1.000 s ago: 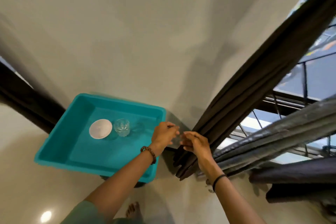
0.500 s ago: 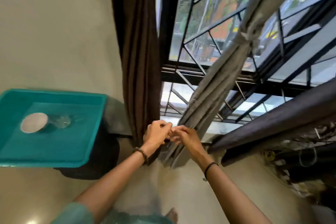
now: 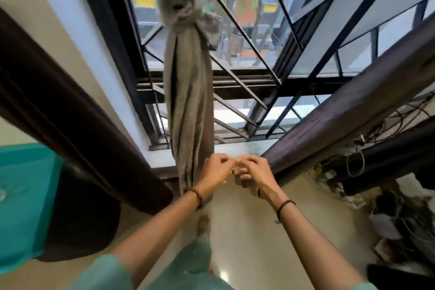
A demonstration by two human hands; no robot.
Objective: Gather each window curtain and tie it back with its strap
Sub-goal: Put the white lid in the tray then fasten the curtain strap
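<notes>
A grey curtain point(image 3: 188, 106) hangs gathered in front of the window, tied with a knot point(image 3: 186, 14) high up. A dark brown curtain point(image 3: 70, 110) slants across the left, and another dark brown curtain point(image 3: 353, 106) slants across the right. My left hand point(image 3: 213, 170) and my right hand point(image 3: 255, 169) meet fingertip to fingertip just right of the grey curtain's lower end, in front of the sill. The fingers of both are curled in a pinch. Whether something small sits between them is too blurred to tell.
A teal tray point(image 3: 21, 195) rests on a dark round stool point(image 3: 84, 223) at the left. The window has a black metal grille point(image 3: 247, 73) and a pale sill point(image 3: 237, 148). A tangle of cables point(image 3: 353, 162) and dark clutter fills the right corner.
The view has swung from the wall and teal tray to the window. My hands stayed pinched together and went from the left brown curtain to beside the grey curtain.
</notes>
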